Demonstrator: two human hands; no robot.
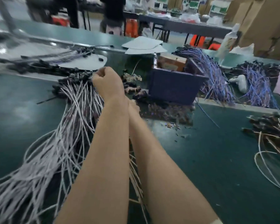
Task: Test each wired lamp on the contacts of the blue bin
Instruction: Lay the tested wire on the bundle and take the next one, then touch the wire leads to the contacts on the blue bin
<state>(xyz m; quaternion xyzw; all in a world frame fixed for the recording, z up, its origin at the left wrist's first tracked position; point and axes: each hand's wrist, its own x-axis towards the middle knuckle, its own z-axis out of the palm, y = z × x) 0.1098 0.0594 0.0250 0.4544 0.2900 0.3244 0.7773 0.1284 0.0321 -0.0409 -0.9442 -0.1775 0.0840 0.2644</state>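
Our left hand (106, 82) curls fist-like among the thin white-wired lamps (74, 101) with black heads, left of the boxy blue plastic bin (173, 89). Its grip, and the fingers of our mostly hidden right hand (134, 105), we cannot tell.

Dark green matte work table (217, 167) fills the foreground. Soft glare patches lie toward its left edge. A pale grey strip (241, 106) crosses the surface toward the right edge. Beyond the far edge stands a long grey bench on black legs (192, 26), its top cluttered with blurred items. Orange plastic objects (131, 28) sit beneath the bench; their kind cannot be told. Tall brown cardboard cartons (265, 21) are stacked past the far right corner. Shelving with green-and-white boxes (218, 8) lines the back. A person in dark clothing (112, 12) stands on the pale floor (94, 23). Lighting is even and diffuse.
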